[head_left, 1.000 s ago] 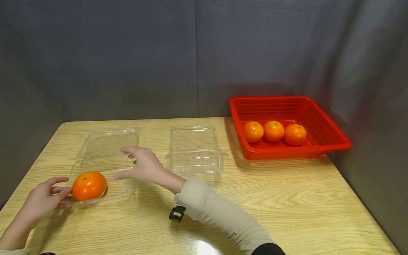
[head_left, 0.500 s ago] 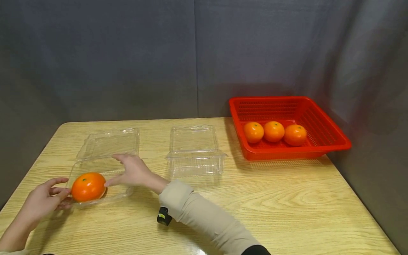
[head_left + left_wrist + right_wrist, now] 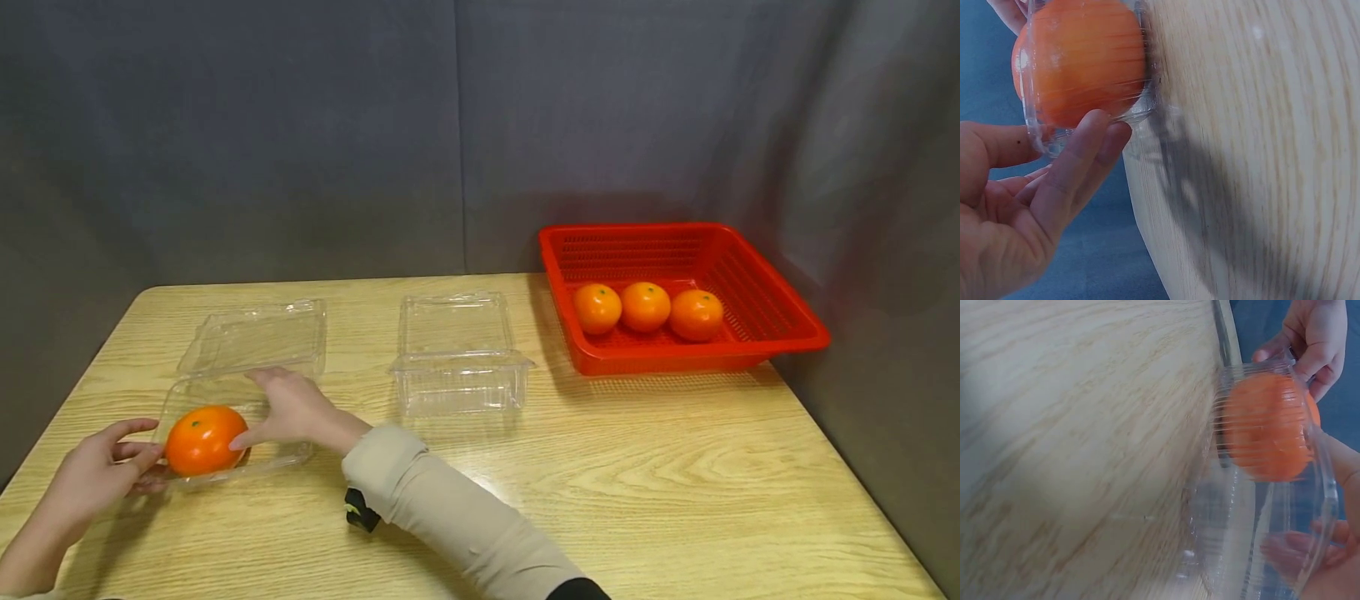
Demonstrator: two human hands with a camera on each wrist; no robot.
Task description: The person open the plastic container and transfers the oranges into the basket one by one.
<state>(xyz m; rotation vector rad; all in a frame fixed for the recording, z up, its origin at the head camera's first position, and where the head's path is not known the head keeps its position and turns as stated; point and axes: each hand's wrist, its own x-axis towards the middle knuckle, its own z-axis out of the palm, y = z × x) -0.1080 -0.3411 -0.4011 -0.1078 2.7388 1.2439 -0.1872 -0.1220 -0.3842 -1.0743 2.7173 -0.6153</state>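
At the left of the table, a clear plastic clamshell container [image 3: 262, 458] lies with its lid folded back. Inside its left end sits an orange [image 3: 202, 442]. My left hand [image 3: 105, 471] pinches the container's left corner, thumb at the rim and fingertips against the outer wall. My right hand [image 3: 292, 408] reaches over the container with fingers spread, its thumb tip right at the orange's right side. In the right wrist view, several of its fingers [image 3: 1297, 550] show through the clear wall, away from the orange [image 3: 1269, 428].
A second clear clamshell container [image 3: 461, 383] stands with its lid up, right of the first. A red basket [image 3: 682, 358] at the back right holds 3 oranges [image 3: 645, 307]. A grey curtain [image 3: 337, 142] hangs behind the wooden table [image 3: 637, 475].
My right hand has moved left and slightly down, from the container's right side to the orange. The left hand keeps its hold on the corner, and the container has hardly shifted.
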